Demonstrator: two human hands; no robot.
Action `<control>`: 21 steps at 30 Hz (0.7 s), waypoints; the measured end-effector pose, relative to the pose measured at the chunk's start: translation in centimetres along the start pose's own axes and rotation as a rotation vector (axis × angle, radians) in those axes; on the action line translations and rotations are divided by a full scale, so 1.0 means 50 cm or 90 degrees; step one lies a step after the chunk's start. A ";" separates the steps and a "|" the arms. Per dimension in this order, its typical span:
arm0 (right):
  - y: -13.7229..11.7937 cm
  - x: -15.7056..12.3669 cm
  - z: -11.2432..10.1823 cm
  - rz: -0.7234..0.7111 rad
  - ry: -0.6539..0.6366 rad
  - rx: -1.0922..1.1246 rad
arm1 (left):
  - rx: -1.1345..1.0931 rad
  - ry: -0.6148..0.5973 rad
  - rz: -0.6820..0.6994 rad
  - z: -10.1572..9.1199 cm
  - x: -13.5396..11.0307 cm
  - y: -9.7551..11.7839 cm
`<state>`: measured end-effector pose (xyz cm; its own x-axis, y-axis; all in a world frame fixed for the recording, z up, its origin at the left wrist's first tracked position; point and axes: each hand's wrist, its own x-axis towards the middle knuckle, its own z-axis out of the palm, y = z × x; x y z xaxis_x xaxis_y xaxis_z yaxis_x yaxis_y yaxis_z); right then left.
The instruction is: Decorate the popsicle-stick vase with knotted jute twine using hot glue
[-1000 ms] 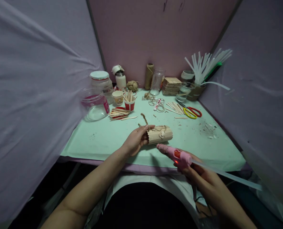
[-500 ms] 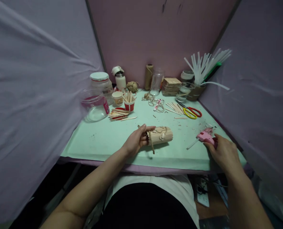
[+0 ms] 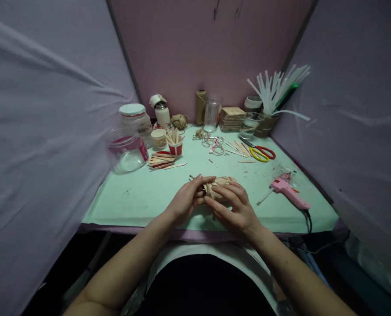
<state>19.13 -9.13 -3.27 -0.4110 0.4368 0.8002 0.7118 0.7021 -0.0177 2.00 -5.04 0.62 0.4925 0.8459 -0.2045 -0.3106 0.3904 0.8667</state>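
A cylinder covered in wooden sticks point(image 3: 224, 181), with rope trim at its left end, lies on its side near the table's front. My left hand point(image 3: 187, 196) grips its left end, thumb on top. Over its front and top lie the fingers of my right hand point(image 3: 237, 206), hiding much of it; they touch the cylinder. To the right, a pink glue gun point(image 3: 289, 192) rests on the table with a glue stick poking out of it and a black cable trailing off the front edge.
Red-and-yellow scissors point(image 3: 261, 152) and loose wooden sticks point(image 3: 240, 148) lie behind. A red cup of sticks point(image 3: 175, 147), a clear jar point(image 3: 129, 153) and a stick pile point(image 3: 162, 159) stand left. At the back are twine point(image 3: 179, 121), wooden squares point(image 3: 233, 118) and white glue sticks point(image 3: 274, 94).
My right hand has let go of the pink glue gun and moved left onto the stick-covered cylinder. My left hand keeps its hold. The view has shifted slightly.
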 end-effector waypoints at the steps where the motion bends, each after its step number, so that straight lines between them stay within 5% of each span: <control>1: 0.002 -0.001 0.004 -0.004 0.005 0.014 | -0.001 0.000 -0.002 0.001 -0.001 -0.001; 9: -0.011 0.005 0.005 0.101 0.102 0.170 | 0.013 0.008 -0.014 0.002 0.004 -0.008; 21: -0.019 -0.005 0.006 0.133 0.115 0.155 | -0.002 0.014 -0.024 0.001 0.003 -0.006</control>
<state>18.41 -9.74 -3.63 -0.1489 0.4934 0.8570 0.6040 0.7315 -0.3163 2.20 -5.03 0.36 0.4855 0.8387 -0.2467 -0.2950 0.4228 0.8569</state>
